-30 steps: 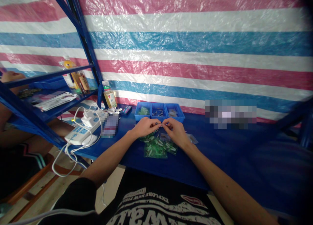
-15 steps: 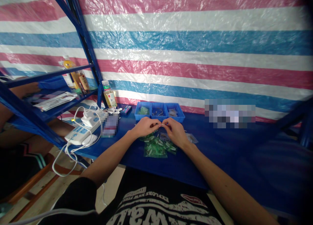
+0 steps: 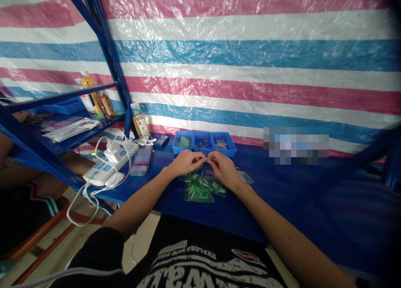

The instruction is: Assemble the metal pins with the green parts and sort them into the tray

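My left hand [image 3: 187,161] and my right hand [image 3: 224,167] meet over the blue table, fingertips pinched on the two ends of a small thin rod [image 3: 208,159]. The rod's exact kind is too small to make out. Beneath the hands lie several green plastic packets [image 3: 199,190] with pale slips inside. A clear packet [image 3: 246,177] rests beside my right wrist. Just beyond the fingers is a row of three joined blue bins [image 3: 182,150]: greenish pieces on the left, dark thin metal parts in the middle, small clear packets on the right.
To the left are a white power strip [image 3: 97,173] with tangled cables, a bottle [image 3: 140,121] and a small blue box [image 3: 161,140]. A blue metal shelf post [image 3: 108,49] rises there. Behind hangs a striped tarp [image 3: 250,79]. Another person sits at far left.
My hands stay almost in place, with only a slight shift at the fingertips. At far left the other person's arm has drawn back, uncovering small dark items on the shelf.
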### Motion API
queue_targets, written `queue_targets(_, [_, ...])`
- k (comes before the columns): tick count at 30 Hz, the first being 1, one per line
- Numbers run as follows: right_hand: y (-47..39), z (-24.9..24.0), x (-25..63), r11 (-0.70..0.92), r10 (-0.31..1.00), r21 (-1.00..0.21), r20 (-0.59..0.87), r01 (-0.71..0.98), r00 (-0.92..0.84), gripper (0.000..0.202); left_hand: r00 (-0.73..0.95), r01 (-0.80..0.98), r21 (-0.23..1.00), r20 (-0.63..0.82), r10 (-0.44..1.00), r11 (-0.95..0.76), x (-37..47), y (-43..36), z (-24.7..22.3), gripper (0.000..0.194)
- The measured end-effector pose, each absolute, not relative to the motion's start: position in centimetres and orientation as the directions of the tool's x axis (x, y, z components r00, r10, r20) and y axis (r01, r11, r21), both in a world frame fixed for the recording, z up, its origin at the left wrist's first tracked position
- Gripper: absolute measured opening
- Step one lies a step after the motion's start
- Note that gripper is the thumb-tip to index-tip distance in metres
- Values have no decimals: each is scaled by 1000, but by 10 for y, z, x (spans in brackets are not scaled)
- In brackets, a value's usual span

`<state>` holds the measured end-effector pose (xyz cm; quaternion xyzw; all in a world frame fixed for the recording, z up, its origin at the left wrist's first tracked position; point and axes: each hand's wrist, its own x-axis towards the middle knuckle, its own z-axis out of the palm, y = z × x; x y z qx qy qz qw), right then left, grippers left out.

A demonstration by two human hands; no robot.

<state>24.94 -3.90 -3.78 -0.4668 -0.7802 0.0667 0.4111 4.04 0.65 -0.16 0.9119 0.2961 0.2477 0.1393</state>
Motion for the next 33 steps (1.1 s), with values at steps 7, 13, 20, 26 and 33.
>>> queue_targets(7, [-37, -38, 251, 537, 789, -458, 570, 708, -230, 15, 694, 472, 404, 377, 613, -783, 41, 7, -4, 28])
queue_targets(13, [-37, -40, 251, 525, 804, -517, 561, 676, -195, 14, 694, 467, 409, 380, 612, -784, 40, 7, -2, 28])
queue_targets(20, [-37, -39, 252, 529, 796, -471, 564, 706, -220, 13, 690, 470, 416, 377, 618, -778, 41, 7, -3, 27])
queue_targets(26, [-37, -38, 252, 515, 802, -479, 561, 711, -203, 16, 686, 476, 409, 381, 620, -778, 40, 8, -3, 26])
queue_targets(33, [-37, -38, 252, 514, 798, -482, 571, 710, -191, 10, 684, 478, 411, 380, 622, -776, 40, 8, -2, 26])
